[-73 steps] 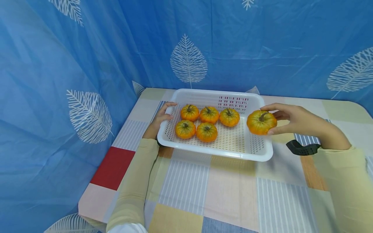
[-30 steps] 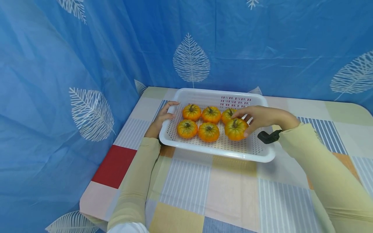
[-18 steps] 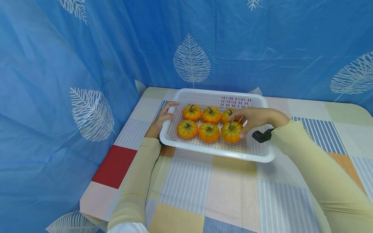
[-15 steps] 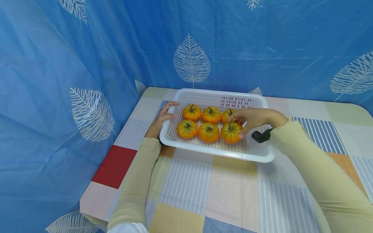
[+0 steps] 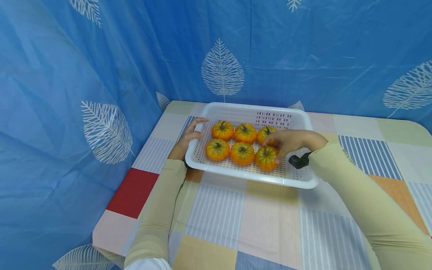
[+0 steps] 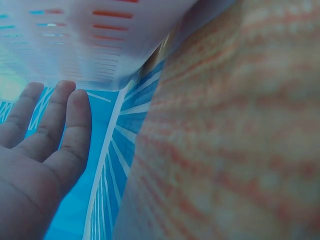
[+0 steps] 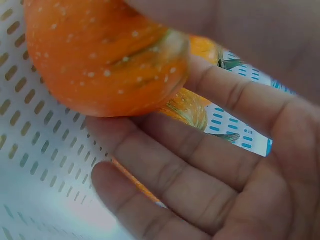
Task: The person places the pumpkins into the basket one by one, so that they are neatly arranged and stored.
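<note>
In the head view, a white perforated plastic basket (image 5: 233, 170) stands on the table with two rows of small orange pumpkins. My left hand (image 5: 186, 139) holds its left end, index finger and thumb over the rim. The left wrist view shows three fingers (image 6: 79, 120) against the outside of the basket wall. My right hand (image 5: 290, 141) grips the front row's rightmost pumpkin (image 5: 265, 159) between thumb and fingers. That pumpkin (image 7: 105, 65) fills the upper left of the right wrist view, where two fingers stand apart from it.
Behind the held pumpkin sits another pumpkin (image 5: 264, 135), partly covered by the right hand. A patchwork tablecloth (image 5: 270, 228) covers the table. Blue curtains (image 5: 270, 56) with white leaf prints hang behind it and at the left.
My right hand has carried the pumpkin left from over the basket's right end, down beside the front row, then slightly toward me. The left hand keeps its place on the rim.
</note>
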{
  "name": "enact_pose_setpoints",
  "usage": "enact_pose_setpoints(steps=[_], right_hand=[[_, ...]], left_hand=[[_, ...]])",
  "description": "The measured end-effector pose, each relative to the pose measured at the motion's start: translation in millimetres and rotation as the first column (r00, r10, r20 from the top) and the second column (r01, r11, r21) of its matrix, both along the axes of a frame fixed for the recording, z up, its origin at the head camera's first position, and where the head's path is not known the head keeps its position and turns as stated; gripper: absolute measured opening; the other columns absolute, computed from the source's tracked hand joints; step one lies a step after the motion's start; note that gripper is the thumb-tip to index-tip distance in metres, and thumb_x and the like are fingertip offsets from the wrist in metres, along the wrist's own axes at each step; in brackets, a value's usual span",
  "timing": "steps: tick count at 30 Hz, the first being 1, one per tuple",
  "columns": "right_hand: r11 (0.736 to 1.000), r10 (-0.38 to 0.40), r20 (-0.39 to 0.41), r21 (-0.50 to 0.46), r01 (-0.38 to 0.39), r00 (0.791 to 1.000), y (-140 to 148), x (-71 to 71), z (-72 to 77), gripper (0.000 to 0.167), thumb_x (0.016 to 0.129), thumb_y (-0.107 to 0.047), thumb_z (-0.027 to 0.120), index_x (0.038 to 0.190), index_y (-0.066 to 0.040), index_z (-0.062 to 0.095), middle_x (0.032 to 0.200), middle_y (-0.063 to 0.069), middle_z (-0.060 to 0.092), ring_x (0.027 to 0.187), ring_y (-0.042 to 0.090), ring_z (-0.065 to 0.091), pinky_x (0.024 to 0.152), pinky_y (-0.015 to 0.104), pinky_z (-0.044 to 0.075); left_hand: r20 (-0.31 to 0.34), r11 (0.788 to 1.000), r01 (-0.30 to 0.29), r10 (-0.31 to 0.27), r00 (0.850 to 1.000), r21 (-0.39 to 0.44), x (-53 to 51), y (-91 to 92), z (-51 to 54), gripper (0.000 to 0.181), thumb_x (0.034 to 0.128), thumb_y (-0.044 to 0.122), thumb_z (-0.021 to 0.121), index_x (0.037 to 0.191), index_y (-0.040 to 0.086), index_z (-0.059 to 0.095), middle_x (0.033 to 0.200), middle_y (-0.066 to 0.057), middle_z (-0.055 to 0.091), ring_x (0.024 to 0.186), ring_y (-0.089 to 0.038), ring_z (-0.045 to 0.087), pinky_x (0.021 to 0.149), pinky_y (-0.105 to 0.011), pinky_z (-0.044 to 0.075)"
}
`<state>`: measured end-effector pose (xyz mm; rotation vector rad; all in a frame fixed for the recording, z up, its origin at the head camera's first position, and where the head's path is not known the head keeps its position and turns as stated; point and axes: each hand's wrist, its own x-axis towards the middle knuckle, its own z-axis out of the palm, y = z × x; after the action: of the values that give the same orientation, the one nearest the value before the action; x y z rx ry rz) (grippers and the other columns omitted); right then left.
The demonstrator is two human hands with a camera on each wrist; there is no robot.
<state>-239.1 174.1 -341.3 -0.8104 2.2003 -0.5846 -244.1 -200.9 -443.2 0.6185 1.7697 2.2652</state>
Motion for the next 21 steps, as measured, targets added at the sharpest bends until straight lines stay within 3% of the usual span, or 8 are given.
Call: enact_pose_setpoints(steps=[10,17,21], right_hand=[[0.998,-0.039,-0.037,0.043,0.040,0.999,0.3,2.5,-2.8,0.065,0.084,-0.004,0.088,0.139,0.008,0.056,0.135,0.035,0.061,0.124,0.049,0.062,0.106,0.059,0.053],[0.994,-0.071,-0.052,0.078,0.074,0.996,0.8,5.7,-1.5,0.065,0.087,-0.009,0.087,0.141,0.006,0.055,0.134,0.034,0.063,0.123,0.048,0.064,0.105,0.060,0.054],[0.992,-0.076,-0.082,0.098,0.084,0.994,1.7,10.7,1.3,0.067,0.092,-0.015,0.084,0.147,0.006,0.053,0.137,0.032,0.063,0.122,0.047,0.066,0.107,0.062,0.052]], left_hand=[[-0.007,1.000,-0.011,0.011,1.000,-0.018,-2.3,-0.4,-1.4,0.048,0.0905,0.001,0.044,0.125,0.032,0.056,0.166,-0.037,0.021,0.143,-0.046,0.035,0.113,-0.056,0.045],[-0.028,1.000,-0.003,0.003,1.000,0.004,-3.1,-0.2,-1.8,0.049,0.0912,0.000,0.043,0.126,0.031,0.058,0.166,-0.038,0.019,0.144,-0.049,0.033,0.106,-0.044,0.050],[-0.023,1.000,-0.007,0.008,1.000,0.007,-2.4,-0.9,-2.0,0.049,0.0913,-0.001,0.043,0.124,0.032,0.059,0.166,-0.038,0.019,0.144,-0.049,0.033,0.105,-0.043,0.050]])
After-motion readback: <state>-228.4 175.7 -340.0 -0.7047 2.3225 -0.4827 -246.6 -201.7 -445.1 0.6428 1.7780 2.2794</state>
